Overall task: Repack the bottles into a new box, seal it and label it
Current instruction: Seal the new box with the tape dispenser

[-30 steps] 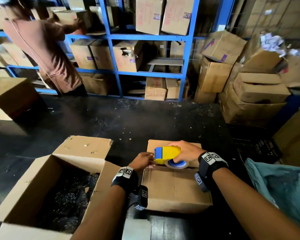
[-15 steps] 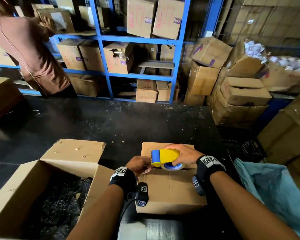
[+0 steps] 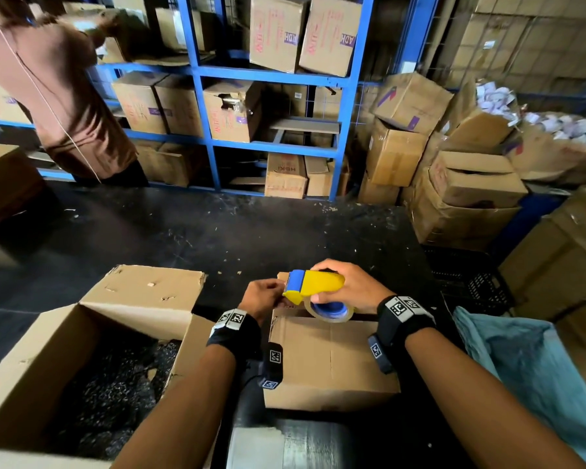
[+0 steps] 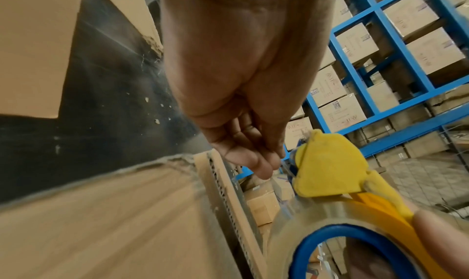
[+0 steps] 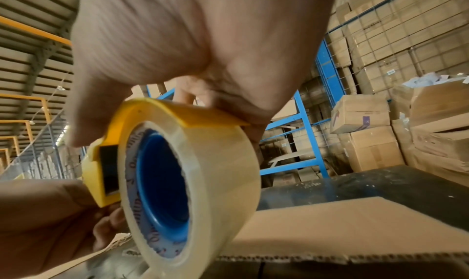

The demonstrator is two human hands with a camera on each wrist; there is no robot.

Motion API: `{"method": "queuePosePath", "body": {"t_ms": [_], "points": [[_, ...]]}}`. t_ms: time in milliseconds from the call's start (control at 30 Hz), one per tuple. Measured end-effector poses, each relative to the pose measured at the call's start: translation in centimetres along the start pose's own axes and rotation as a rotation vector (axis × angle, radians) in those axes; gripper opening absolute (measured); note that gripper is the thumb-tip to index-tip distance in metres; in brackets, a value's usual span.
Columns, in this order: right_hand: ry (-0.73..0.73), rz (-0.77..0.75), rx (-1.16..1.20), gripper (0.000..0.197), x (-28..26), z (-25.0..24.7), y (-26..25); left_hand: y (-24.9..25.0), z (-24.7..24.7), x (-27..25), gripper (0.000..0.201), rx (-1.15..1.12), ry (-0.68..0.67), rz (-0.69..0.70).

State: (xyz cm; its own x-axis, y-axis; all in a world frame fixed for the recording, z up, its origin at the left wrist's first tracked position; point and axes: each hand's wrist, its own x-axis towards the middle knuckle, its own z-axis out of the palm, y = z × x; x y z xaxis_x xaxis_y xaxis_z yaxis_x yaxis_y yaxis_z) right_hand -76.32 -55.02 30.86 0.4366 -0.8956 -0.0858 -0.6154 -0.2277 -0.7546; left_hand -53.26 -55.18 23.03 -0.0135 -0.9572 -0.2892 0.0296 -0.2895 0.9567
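A small closed cardboard box lies on the dark table in front of me. Over its far end my right hand grips a yellow tape dispenser that carries a clear tape roll with a blue core. In the right wrist view the tape roll hangs just above the box top. My left hand is at the dispenser's blue front end. The left wrist view shows its fingertips pinched together at the dispenser mouth, on the tape end. No bottles are visible.
A large open box with dark contents stands at my left. A blue-green sack is at my right, with a black crate behind it. Blue shelving and stacked boxes line the back. A person in brown works at far left.
My left hand has closed in on the dispenser's front end and now pinches there. The right hand keeps holding the dispenser over the box's far end. The head view has shifted slightly.
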Motion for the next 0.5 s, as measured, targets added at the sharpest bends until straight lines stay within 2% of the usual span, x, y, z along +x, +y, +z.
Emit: {"method": "queuePosePath", "body": {"t_ms": [167, 267, 367, 500], "points": [[0.026, -0.002, 0.001, 0.052, -1.1, -1.6, 0.1, 0.7, -4.6, -0.3, 0.014, -0.036, 0.108, -0.013], [0.008, 0.009, -0.033, 0.056, -1.8, -2.2, 0.1, 0.1, -7.1, -0.9, 0.016, -0.031, 0.114, -0.025], [-0.019, 0.017, -0.094, 0.054, -1.7, -1.9, -0.2, -1.2, -7.2, -1.5, 0.018, -0.020, 0.097, -0.036], [-0.050, 0.023, -0.292, 0.060, -1.3, -1.6, -0.1, -3.2, -6.4, -1.9, 0.017, -0.010, 0.116, -0.067]]}}
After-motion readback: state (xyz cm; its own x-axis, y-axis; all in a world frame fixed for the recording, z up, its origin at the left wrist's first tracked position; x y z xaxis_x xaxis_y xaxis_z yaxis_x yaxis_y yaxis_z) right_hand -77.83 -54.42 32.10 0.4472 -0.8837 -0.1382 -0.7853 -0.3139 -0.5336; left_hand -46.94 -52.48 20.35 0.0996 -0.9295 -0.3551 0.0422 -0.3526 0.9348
